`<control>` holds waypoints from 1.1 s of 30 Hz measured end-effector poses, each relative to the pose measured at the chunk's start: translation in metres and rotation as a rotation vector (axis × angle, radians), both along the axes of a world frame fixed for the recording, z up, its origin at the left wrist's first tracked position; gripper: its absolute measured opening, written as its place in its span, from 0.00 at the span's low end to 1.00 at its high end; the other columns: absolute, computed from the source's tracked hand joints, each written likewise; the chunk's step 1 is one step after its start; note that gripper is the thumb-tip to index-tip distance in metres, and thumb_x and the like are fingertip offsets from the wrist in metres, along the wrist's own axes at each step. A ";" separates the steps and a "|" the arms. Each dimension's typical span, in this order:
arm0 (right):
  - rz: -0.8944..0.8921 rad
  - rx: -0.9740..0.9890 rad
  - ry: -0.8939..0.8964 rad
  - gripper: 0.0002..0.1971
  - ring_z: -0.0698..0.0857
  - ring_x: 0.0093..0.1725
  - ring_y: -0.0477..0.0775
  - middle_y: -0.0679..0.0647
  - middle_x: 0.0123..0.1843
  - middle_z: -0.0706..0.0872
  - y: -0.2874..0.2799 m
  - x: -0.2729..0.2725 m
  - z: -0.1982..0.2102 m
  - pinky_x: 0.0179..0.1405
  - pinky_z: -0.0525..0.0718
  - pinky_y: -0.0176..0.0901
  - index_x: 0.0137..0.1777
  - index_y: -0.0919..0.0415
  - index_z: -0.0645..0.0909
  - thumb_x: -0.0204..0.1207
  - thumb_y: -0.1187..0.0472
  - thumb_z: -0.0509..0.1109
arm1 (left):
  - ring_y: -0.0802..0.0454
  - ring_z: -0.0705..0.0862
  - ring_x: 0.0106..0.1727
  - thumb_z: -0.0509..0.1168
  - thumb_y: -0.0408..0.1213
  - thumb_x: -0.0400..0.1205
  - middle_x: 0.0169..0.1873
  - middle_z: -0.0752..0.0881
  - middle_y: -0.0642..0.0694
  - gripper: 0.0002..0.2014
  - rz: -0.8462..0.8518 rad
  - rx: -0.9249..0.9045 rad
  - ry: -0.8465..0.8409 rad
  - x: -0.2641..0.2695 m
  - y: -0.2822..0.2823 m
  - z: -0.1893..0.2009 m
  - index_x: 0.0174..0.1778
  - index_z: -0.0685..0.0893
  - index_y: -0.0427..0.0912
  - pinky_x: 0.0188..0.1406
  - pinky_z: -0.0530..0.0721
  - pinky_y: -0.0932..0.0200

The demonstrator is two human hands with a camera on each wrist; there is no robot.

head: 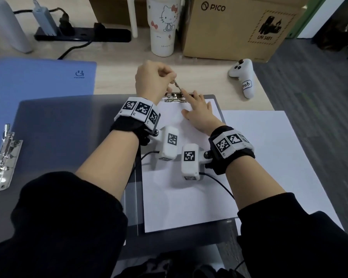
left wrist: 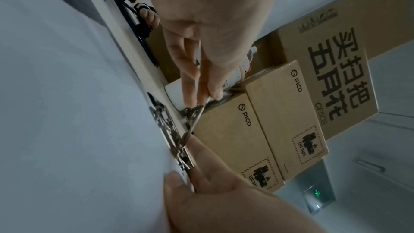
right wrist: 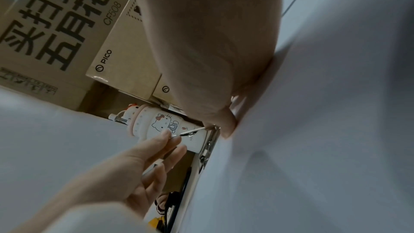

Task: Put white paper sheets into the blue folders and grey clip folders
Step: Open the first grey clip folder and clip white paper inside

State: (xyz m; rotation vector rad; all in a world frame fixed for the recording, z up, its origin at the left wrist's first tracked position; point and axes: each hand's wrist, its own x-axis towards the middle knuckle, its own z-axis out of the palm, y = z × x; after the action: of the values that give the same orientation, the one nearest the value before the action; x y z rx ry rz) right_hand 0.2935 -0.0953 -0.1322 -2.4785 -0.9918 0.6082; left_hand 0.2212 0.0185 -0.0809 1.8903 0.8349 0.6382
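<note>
Sheet (head: 187,173) under both hands; L (head: 152,80) prob. pinching clip lever (head: 177,85).

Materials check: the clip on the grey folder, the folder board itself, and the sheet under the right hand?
Clip: looks like polished metal, with mirror-like glints; the left hand pinches its thin lever.
Grey clip folder: probably semi-translucent plastic, matte, smooth.
Sheet: plain white paper, matte, lying flat under the right hand.
</note>
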 end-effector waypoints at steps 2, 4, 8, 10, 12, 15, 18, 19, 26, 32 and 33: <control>-0.003 0.000 0.004 0.32 0.47 0.85 0.59 0.58 0.84 0.54 0.000 0.000 0.000 0.81 0.40 0.59 0.83 0.44 0.51 0.82 0.62 0.56 | 0.52 0.89 0.27 0.70 0.36 0.76 0.29 0.88 0.52 0.03 0.046 -0.005 0.017 0.001 0.002 -0.005 0.37 0.88 0.43 0.23 0.81 0.63; -0.008 0.006 0.019 0.31 0.44 0.85 0.59 0.57 0.85 0.52 -0.001 0.000 0.001 0.81 0.38 0.58 0.83 0.43 0.52 0.82 0.62 0.55 | 0.54 0.89 0.26 0.71 0.35 0.74 0.30 0.89 0.51 0.03 0.085 -0.021 0.050 0.001 0.007 -0.009 0.35 0.88 0.44 0.27 0.86 0.59; -0.005 0.008 0.025 0.30 0.41 0.85 0.58 0.56 0.86 0.48 -0.002 -0.001 0.002 0.82 0.37 0.57 0.83 0.42 0.52 0.83 0.62 0.55 | 0.50 0.90 0.36 0.70 0.35 0.73 0.31 0.86 0.55 0.11 0.124 0.031 0.214 -0.003 0.015 -0.013 0.26 0.81 0.49 0.44 0.87 0.58; -0.005 -0.004 0.022 0.30 0.41 0.85 0.58 0.56 0.86 0.46 -0.002 -0.002 0.003 0.82 0.37 0.56 0.83 0.42 0.51 0.84 0.62 0.54 | 0.46 0.88 0.46 0.68 0.33 0.73 0.36 0.87 0.52 0.12 0.146 0.090 0.264 -0.005 0.015 -0.016 0.25 0.79 0.49 0.44 0.81 0.59; -0.005 -0.015 0.013 0.29 0.41 0.85 0.58 0.56 0.86 0.46 -0.001 -0.002 0.004 0.82 0.37 0.56 0.83 0.42 0.52 0.84 0.62 0.54 | 0.42 0.85 0.51 0.67 0.32 0.74 0.43 0.88 0.48 0.13 0.142 0.132 0.307 -0.007 0.014 -0.018 0.24 0.77 0.49 0.43 0.75 0.59; -0.001 -0.026 0.006 0.29 0.40 0.85 0.58 0.57 0.86 0.45 -0.001 -0.002 0.004 0.82 0.37 0.57 0.83 0.42 0.52 0.84 0.61 0.54 | 0.42 0.84 0.53 0.67 0.32 0.75 0.42 0.84 0.50 0.15 0.107 0.133 0.373 -0.009 0.016 -0.020 0.23 0.76 0.50 0.45 0.74 0.59; 0.003 -0.033 0.009 0.29 0.39 0.85 0.58 0.57 0.86 0.44 -0.001 -0.002 0.004 0.82 0.37 0.56 0.83 0.42 0.51 0.85 0.61 0.53 | 0.43 0.84 0.53 0.67 0.32 0.75 0.40 0.81 0.51 0.15 0.065 0.122 0.419 -0.010 0.019 -0.023 0.24 0.76 0.50 0.46 0.75 0.58; 0.003 -0.035 0.005 0.29 0.39 0.85 0.58 0.57 0.86 0.44 -0.001 -0.002 0.004 0.82 0.37 0.56 0.83 0.42 0.51 0.85 0.61 0.53 | 0.42 0.84 0.53 0.67 0.32 0.75 0.40 0.81 0.50 0.15 0.051 0.123 0.432 -0.010 0.020 -0.024 0.24 0.76 0.50 0.47 0.75 0.58; -0.002 -0.057 -0.024 0.29 0.39 0.85 0.58 0.56 0.86 0.45 0.003 -0.002 0.002 0.82 0.37 0.57 0.82 0.41 0.51 0.85 0.61 0.53 | 0.38 0.83 0.55 0.65 0.30 0.75 0.44 0.84 0.45 0.14 0.009 0.150 0.501 -0.009 0.020 -0.022 0.23 0.76 0.47 0.47 0.75 0.56; 0.005 -0.051 -0.020 0.29 0.39 0.85 0.59 0.57 0.86 0.45 0.002 -0.002 0.002 0.82 0.37 0.57 0.83 0.41 0.51 0.85 0.61 0.53 | 0.43 0.82 0.50 0.67 0.32 0.76 0.43 0.85 0.47 0.15 0.037 0.127 0.456 -0.012 0.021 -0.023 0.23 0.76 0.48 0.45 0.73 0.58; 0.006 -0.050 -0.019 0.29 0.40 0.85 0.59 0.57 0.86 0.46 0.001 -0.002 0.003 0.81 0.37 0.58 0.83 0.41 0.51 0.85 0.61 0.53 | 0.45 0.81 0.47 0.68 0.32 0.76 0.40 0.84 0.49 0.16 0.033 0.117 0.441 -0.013 0.021 -0.023 0.23 0.76 0.49 0.44 0.73 0.58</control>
State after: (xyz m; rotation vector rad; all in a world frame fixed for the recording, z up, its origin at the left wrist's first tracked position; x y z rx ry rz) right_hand 0.2910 -0.0939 -0.1294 -2.5302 -1.0029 0.6198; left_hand 0.2081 0.0394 -0.1034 2.1666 1.1273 0.2937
